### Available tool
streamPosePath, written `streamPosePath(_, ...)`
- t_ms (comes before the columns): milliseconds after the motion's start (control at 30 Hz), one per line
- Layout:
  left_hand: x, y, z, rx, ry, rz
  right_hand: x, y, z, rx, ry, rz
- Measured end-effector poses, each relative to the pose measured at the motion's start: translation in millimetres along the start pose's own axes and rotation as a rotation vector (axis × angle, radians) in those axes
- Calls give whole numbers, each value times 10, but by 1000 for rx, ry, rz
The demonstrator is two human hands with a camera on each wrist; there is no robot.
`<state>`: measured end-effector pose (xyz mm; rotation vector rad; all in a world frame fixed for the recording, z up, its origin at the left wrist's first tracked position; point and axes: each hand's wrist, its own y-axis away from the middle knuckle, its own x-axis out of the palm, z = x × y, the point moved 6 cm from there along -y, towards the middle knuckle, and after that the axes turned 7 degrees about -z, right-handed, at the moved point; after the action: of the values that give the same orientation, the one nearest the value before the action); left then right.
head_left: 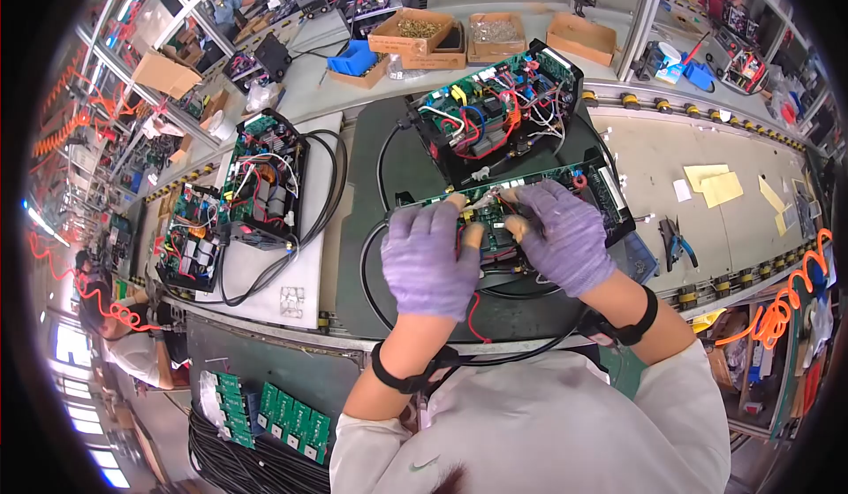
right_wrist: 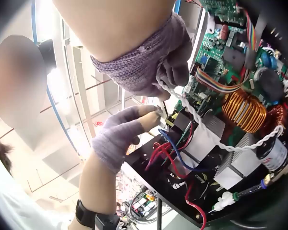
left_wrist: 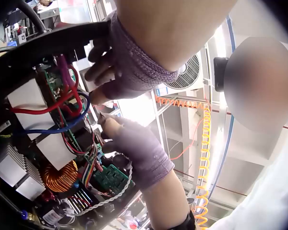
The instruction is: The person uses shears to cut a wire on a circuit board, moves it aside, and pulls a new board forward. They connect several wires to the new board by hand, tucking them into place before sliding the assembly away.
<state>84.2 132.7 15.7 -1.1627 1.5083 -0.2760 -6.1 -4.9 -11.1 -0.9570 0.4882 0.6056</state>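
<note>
Both hands wear purple knit gloves with bare fingertips and meet over the rear of an open electronics chassis [head_left: 495,238], packed with boards and wires. The left hand [head_left: 430,260] comes from the left; in the right wrist view its thumb and finger pinch a small grey piece [right_wrist: 158,110]. Facing it, the right hand [head_left: 565,233] bends its fingers close to that piece, beside a white twisted cable [right_wrist: 198,120]; I cannot tell whether they grip anything. A copper-wound coil [left_wrist: 60,176], pale heat sinks [left_wrist: 13,165] and red wires [left_wrist: 43,109] fill the chassis.
A second open chassis [head_left: 503,110] stands just behind, with two more [head_left: 265,180] on a white board at left. Pliers [head_left: 676,245] and yellow paper [head_left: 723,188] lie at right. Cardboard boxes [head_left: 581,39] line the back. Black cables loop around the dark mat [head_left: 362,273].
</note>
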Motion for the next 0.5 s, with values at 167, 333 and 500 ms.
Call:
streamPosePath(167,208,-5,76,70,0,21,141,5,39,-47,-77,67)
streamPosePath(333,-81,49,257,-18,-1,-37,151,-1,188,-70,-189,-22)
streamPosePath(500,-151,175,384,-56,375,7,333,-86,526,-152,-208,121)
